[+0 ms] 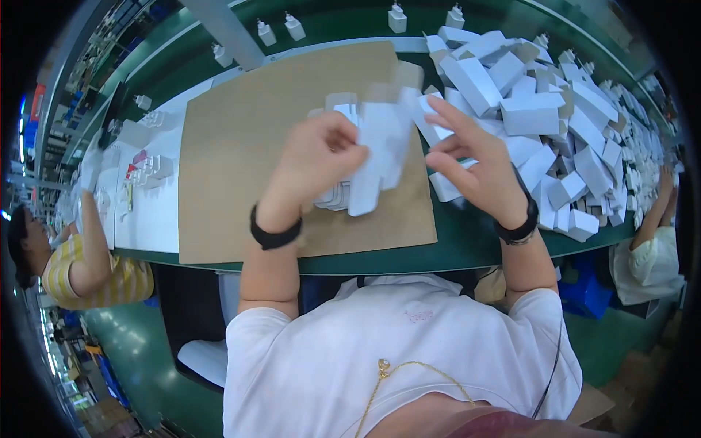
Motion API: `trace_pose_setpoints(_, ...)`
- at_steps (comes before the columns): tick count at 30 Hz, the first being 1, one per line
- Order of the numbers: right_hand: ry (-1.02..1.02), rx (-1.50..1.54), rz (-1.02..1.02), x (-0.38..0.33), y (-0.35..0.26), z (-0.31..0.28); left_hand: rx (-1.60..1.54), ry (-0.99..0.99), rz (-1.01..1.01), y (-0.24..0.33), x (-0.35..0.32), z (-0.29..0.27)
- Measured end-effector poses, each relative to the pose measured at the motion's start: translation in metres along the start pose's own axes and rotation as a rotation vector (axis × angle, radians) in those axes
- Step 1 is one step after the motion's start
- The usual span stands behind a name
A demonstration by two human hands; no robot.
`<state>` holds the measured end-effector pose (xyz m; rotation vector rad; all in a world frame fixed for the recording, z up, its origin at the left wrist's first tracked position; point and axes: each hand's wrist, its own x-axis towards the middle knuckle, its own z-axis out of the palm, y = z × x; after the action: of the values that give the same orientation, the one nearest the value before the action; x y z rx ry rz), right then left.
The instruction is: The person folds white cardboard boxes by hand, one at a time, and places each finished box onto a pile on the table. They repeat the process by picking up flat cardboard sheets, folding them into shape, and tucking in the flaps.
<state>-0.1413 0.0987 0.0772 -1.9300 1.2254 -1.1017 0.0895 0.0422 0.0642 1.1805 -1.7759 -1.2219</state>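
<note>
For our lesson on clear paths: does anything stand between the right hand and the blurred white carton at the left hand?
Nothing visible blocks the way: the right hand is open, apart from the carton. A white box shows between them but seems to lie lower, on the table.

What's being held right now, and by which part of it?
The left hand appears to pinch a flat white carton, blurred here, by its left edge. The right hand is open and seems to hold nothing.
</note>
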Motion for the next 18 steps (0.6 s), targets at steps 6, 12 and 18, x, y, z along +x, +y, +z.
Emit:
trace_pose_setpoints(6, 0.052, -0.076, 0.015, 0.000, 0.009, 0.017, -0.079, 0.029, 0.191, 0.010, -0.018, 0.044)
trace_pose_setpoints(12, 0.080, 0.155, -0.037, 0.001, 0.027, 0.008, 0.069, -0.021, 0.386, 0.001, -0.008, 0.049)
trace_pose_setpoints(18, 0.163, 0.045, -0.129, -0.006, 0.024, 0.007, -0.053, -0.199, 0.382, -0.005, -0.020, 0.069)
